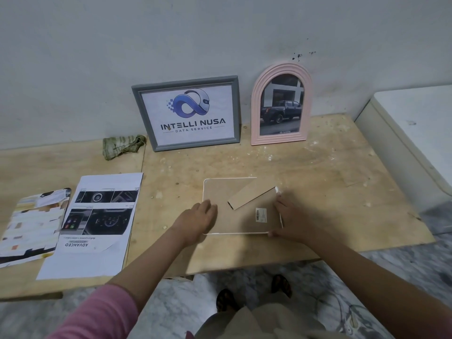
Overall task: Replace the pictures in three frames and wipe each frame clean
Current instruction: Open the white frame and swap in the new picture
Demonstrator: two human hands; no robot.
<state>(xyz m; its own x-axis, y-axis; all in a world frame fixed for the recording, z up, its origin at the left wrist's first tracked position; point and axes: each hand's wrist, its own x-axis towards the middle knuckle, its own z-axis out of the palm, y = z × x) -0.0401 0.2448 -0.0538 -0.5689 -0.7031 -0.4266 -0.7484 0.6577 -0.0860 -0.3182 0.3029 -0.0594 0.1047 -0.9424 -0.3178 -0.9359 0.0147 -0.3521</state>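
Note:
A white-rimmed frame (244, 218) lies face down on the wooden table (330, 182), brown backing up, with a fold-out stand and a barcode sticker. My left hand (197, 220) rests flat on its left side, fingers straight. My right hand (289, 221) holds its right edge and near corner, fingers curled over the rim. A grey frame (187, 113) with a logo print and a pink arched frame (281, 105) with a truck photo lean on the wall. Printed sheets (95, 223) and a colourful picture (31, 226) lie at left. A green cloth (122, 146) sits by the wall.
A white cabinet or appliance (411, 133) stands close to the table's right end. The table's front edge (244, 267) is near my legs, with marbled floor (391, 277) below. White flecks and debris dot the tabletop around the frames.

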